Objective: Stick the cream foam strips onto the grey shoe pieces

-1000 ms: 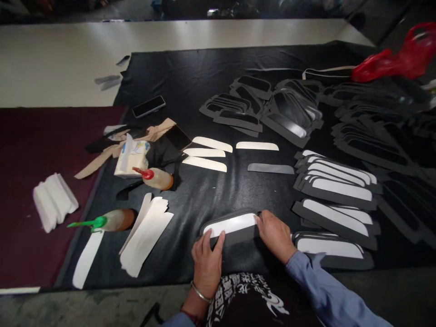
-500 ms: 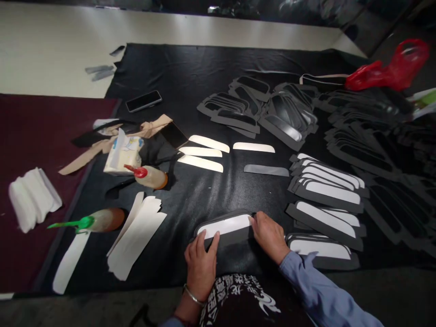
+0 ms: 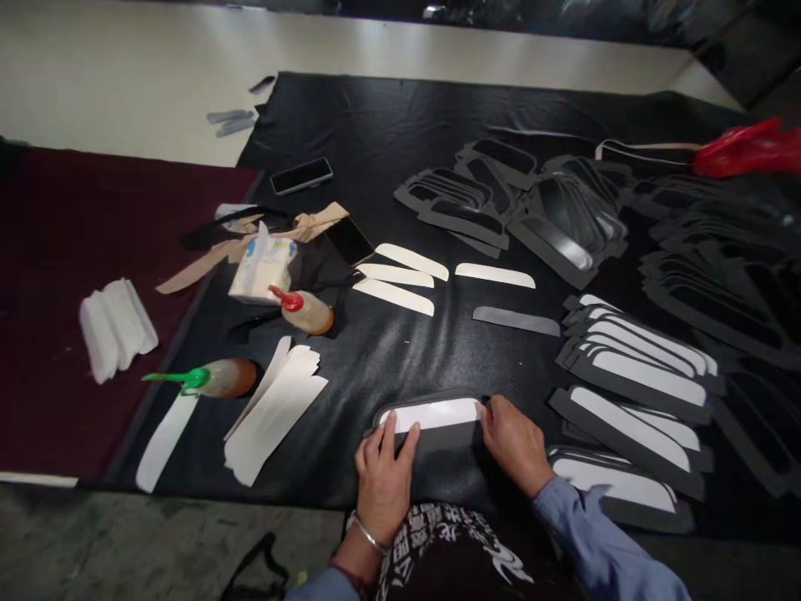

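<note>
A dark grey piece with a white strip (image 3: 438,412) on it lies near the table's front edge. My left hand (image 3: 385,467) rests its spread fingertips on the left end of the strip. At the other end, my right hand (image 3: 514,442) has its fingers closed at the piece's right corner, fingertips on the strip's tip. To the right are stacks of dark pieces with white strips (image 3: 651,376). Several cream strips (image 3: 400,275) and a grey strip (image 3: 516,320) lie beyond my hands.
On the left are a green-nozzle bottle (image 3: 229,378), a red-nozzle bottle (image 3: 308,312), a tissue pack (image 3: 263,271), white strips (image 3: 272,417) and a phone (image 3: 301,176). Dark pieces (image 3: 551,217) pile up at the back right, near a red bag (image 3: 744,150).
The view has shifted, so the table's things appear further right. Both hands stay at the same ends of the piece, with little change in their hold.
</note>
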A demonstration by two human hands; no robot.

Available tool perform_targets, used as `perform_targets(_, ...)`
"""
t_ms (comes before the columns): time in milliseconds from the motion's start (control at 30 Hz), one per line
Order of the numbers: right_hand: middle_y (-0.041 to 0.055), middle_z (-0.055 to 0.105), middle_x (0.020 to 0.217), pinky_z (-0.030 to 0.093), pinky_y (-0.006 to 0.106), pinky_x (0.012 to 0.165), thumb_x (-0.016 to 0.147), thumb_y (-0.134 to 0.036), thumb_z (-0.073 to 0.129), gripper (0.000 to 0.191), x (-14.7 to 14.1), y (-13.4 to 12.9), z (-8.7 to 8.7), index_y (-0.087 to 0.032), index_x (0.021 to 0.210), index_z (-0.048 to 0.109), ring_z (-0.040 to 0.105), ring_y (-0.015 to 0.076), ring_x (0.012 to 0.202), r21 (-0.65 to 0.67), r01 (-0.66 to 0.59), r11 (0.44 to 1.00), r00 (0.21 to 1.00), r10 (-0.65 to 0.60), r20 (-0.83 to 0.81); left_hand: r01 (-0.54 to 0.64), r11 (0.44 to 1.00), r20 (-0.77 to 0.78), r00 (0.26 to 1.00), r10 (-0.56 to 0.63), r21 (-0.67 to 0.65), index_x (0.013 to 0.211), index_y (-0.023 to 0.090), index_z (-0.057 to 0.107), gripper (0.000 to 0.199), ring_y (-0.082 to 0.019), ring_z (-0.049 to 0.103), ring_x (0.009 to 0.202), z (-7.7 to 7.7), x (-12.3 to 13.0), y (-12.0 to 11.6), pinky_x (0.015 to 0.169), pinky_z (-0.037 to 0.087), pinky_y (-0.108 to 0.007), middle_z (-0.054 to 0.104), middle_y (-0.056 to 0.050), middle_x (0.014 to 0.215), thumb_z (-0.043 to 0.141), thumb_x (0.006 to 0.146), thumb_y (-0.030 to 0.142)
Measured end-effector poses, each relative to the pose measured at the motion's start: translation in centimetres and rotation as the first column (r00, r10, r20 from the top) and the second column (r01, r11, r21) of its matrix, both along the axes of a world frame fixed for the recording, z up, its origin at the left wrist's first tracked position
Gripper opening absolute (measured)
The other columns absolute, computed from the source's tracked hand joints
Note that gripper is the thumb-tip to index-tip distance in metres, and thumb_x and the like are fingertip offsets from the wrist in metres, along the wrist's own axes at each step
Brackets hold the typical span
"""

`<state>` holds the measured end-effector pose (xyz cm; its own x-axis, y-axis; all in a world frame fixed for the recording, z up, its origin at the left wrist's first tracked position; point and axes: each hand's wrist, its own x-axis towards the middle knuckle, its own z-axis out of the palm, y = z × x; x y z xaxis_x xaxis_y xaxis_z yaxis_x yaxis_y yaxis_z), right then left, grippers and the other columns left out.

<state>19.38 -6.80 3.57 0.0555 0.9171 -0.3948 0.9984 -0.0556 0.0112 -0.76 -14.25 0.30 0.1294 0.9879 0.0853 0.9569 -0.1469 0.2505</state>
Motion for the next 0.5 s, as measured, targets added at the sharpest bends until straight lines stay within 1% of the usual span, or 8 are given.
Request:
perform_targets(133, 0.0058, 0.062, 0.072, 0.032, 0.026, 0.054, 0.093, -0.036, 0.037, 0.025, 0.2, -0.1, -0.2, -0.018, 0.079, 0.049, 0.062, 0.0188, 0.072, 0.028, -0.028, 0.999, 1.0, 0.028, 0.003, -0.01, 1.0, 0.0, 1.0, 0.01, -0.004, 0.123, 0.035, 0.049, 0.052, -0.026, 0.047, 0.109, 0.0, 0.1, -0.1, 0.086, 0.041, -0.042, 0.047, -0.01, 0.132, 0.06, 0.076, 0.016)
perform_targets(233, 0.0039, 0.06, 0.07, 0.034, 0.026, 0.054, 0.092, -0.036, 0.038, 0.025, 0.8, -0.2, -0.3, -0.019, 0.077, 0.049, 0.06, 0.0177, 0.068, 0.059, -0.078, 0.995, 0.997, 0.079, -0.01, -0.018, 1.0, -0.005, 1.0, 0.018, -0.002, 0.123, 0.036, 0.049, 0.052, -0.026, 0.047, 0.11, 0.1, 0.2, -0.1, 0.086, 0.041, -0.042, 0.048, -0.01, 0.132, 0.059, 0.076, 0.014)
perform_targets(333, 0.0044, 0.057, 0.07, 0.039, 0.028, 0.06, 0.091, -0.034, 0.038, 0.025, 1.0, 0.2, -0.1, -0.019, 0.076, 0.049, 0.057, 0.0189, 0.069, 0.165, -0.141, 0.976, 0.989, 0.146, -0.018, -0.03, 1.0, -0.002, 1.0, 0.03, -0.005, 0.122, 0.036, 0.05, 0.052, -0.026, 0.047, 0.11, 0.3, 0.2, 0.0, 0.087, 0.041, -0.042, 0.048, -0.01, 0.132, 0.059, 0.076, 0.013)
perform_targets(400, 0.0085, 0.058, 0.078, 0.042, 0.032, 0.069, 0.091, -0.031, 0.039, 0.023, 0.2, 1.0, 0.1, -0.016, 0.083, 0.053, 0.056, 0.0217, 0.078, 0.28, -0.183, 0.942, 0.978, 0.202, -0.042, -0.039, 0.999, 0.011, 0.999, 0.039, -0.013, 0.122, 0.037, 0.05, 0.052, -0.026, 0.048, 0.11, 0.3, 0.3, 0.0, 0.087, 0.042, -0.043, 0.048, -0.009, 0.132, 0.059, 0.076, 0.013)
perform_targets(467, 0.0146, 0.058, 0.098, 0.041, 0.037, 0.082, 0.089, -0.031, 0.042, 0.026, -1.5, 2.1, 0.2, -0.011, 0.102, 0.055, 0.053, 0.0258, 0.097, 0.377, -0.259, 0.889, 0.943, 0.318, -0.103, -0.048, 0.999, 0.036, 0.998, 0.049, -0.022, 0.122, 0.038, 0.049, 0.052, -0.025, 0.048, 0.11, 0.1, 0.4, -0.2, 0.087, 0.042, -0.043, 0.048, -0.009, 0.132, 0.059, 0.076, 0.015)
perform_targets(500, 0.0165, 0.055, 0.11, 0.038, 0.04, 0.089, 0.087, -0.031, 0.045, 0.034, -2.4, 2.6, 0.2, -0.011, 0.114, 0.051, 0.048, 0.0277, 0.107, 0.405, -0.319, 0.857, 0.905, 0.402, -0.139, -0.056, 0.998, 0.054, 0.997, 0.057, -0.029, 0.123, 0.039, 0.048, 0.053, -0.026, 0.049, 0.11, -0.1, 0.4, -0.4, 0.088, 0.042, -0.044, 0.048, -0.009, 0.132, 0.059, 0.076, 0.016)
